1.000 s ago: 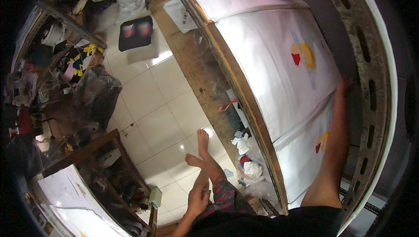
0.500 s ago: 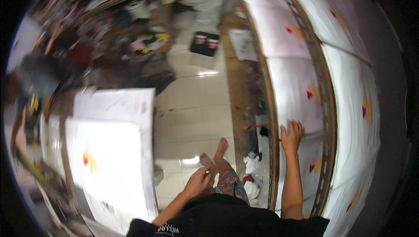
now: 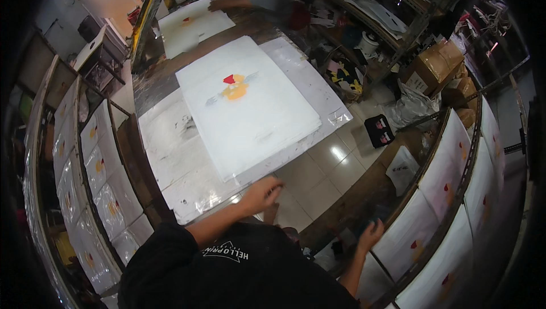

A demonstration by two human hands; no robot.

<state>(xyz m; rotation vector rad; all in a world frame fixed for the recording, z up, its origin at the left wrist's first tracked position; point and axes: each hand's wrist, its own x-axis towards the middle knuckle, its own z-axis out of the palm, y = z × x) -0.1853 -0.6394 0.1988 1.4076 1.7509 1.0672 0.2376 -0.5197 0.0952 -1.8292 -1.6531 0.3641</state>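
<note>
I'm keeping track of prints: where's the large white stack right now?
In the head view, the large white stack lies slightly left of centre on the table, just beyond the person's left hand.

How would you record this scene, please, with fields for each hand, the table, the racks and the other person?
Left hand: no object seen in it; nearest to the sheet stack
Right hand: appears empty, slightly blurred; nearest to the right rack's white sheets
Table: bears the stack, its top sheet printed in red and yellow
Left rack's sheets: white, also with red and yellow prints
Other person's hand: at the edge of another printed sheet
Contact: left hand with table, cannot tell
</note>
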